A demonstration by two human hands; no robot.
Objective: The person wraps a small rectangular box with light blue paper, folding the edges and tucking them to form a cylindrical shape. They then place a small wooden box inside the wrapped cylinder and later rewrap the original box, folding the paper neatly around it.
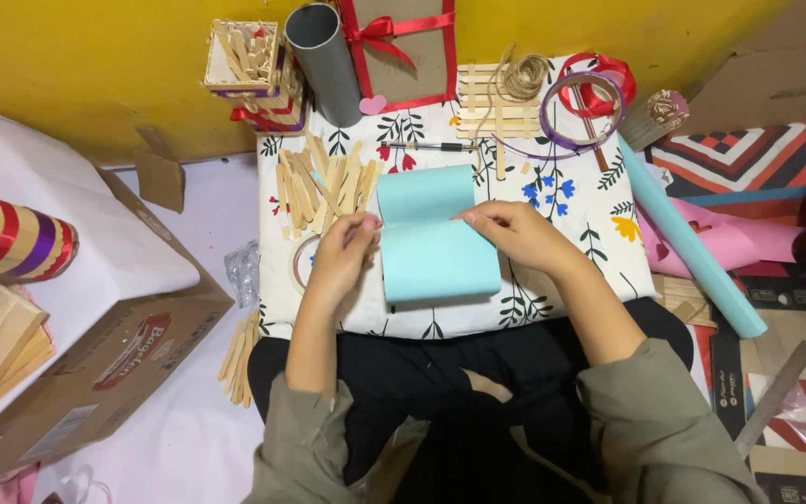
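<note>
Sitting against a yellow wall (95, 65) at a floral-covered surface (590, 201), pinching a folded blue paper (431, 233) with left hand (342, 252) and right hand (515, 233).

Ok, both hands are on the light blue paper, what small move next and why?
Probably press the crease flat: the light blue paper is bent across its middle, and the left hand and right hand pinch it at either end of that line.

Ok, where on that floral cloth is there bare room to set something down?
Bare floral cloth lies right of the right hand, below the ribbon rolls. The wooden sticks, left hand and blue paper crowd the left and middle.
</note>
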